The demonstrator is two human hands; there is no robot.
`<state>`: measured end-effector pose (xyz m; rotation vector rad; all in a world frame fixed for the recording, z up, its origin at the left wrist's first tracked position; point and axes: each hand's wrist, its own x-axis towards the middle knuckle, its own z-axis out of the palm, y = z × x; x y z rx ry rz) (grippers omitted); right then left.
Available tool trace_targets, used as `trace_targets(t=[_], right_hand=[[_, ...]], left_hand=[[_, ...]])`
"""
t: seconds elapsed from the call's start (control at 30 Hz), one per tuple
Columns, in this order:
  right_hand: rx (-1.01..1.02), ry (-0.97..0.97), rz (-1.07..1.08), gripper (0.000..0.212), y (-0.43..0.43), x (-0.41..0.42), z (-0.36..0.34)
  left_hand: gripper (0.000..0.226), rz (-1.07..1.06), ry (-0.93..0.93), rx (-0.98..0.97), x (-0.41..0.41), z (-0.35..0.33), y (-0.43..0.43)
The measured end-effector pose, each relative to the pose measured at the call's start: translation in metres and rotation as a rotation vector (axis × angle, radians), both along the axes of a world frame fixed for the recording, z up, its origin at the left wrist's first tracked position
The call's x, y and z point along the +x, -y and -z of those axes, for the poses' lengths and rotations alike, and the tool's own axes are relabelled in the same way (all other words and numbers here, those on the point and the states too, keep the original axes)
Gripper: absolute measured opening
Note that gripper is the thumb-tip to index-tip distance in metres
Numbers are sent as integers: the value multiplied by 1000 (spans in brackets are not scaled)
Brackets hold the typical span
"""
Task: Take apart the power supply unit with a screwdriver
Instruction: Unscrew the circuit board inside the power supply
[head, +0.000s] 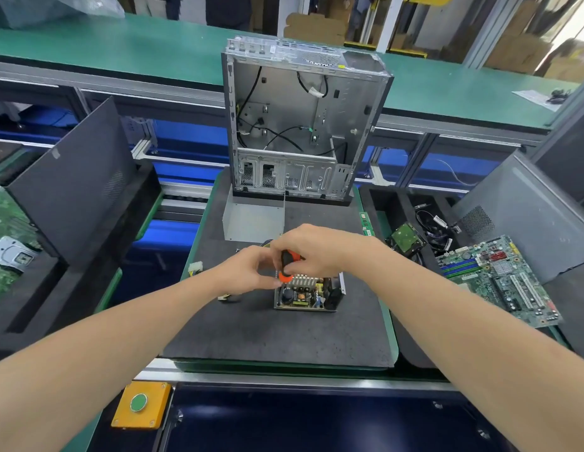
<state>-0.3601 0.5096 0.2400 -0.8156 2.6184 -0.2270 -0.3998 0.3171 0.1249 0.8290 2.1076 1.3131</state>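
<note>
The power supply unit (308,295) lies open on the dark mat (277,334), its board, heat sink and capacitors showing. My right hand (312,247) grips the orange and black screwdriver (288,264) above the unit's far left corner; the tip is hidden. My left hand (248,270) sits beside it, with its fingertips at the orange lower end of the handle. The unit's grey metal cover (253,220) lies on the mat behind my hands. Its cable with a white connector (195,266) trails to the left.
An emptied computer case (300,122) stands upright at the mat's far edge. A motherboard (499,278), a hard drive (406,241) and loose cables (436,228) lie at the right. Dark side panels (72,181) lean at the left. An orange box with a green button (140,404) sits near me.
</note>
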Motion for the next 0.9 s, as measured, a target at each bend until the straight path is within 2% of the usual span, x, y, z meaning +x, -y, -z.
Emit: trace_targets(t=[0.1, 0.2, 0.27, 0.33, 0.37, 0.43, 0.5, 0.57, 0.7, 0.8, 0.9], right_hand=[[68, 45, -135, 23, 1, -1, -6], [69, 15, -102, 25, 5, 3, -6], [115, -171, 18, 31, 12, 8, 1], [231, -407, 246, 39, 24, 13, 12], [249, -443, 363, 40, 30, 15, 17], [211, -359, 522, 36, 42, 13, 25], [155, -240, 550, 29, 44, 8, 26], [96, -133, 481, 23, 36, 4, 18], [111, -20, 155, 16, 10, -1, -1], [141, 12, -95, 23, 4, -7, -6], [189, 11, -211, 28, 7, -13, -5]], left_hand=[[19, 10, -32, -27, 5, 2, -3], [12, -60, -52, -34, 10, 5, -7], [11, -112, -84, -42, 11, 5, -8], [13, -131, -91, -28, 11, 4, -9], [14, -131, -93, -28, 12, 4, -9], [12, -121, -102, -46, 15, 3, -10], [7, -100, -99, -49, 15, 4, -10], [7, -81, -79, -35, 15, 3, -9], [14, -63, -70, -52, 14, 3, -9], [20, -30, -113, -120, 16, 5, -12], [22, -30, -141, -85, 18, 8, -12]])
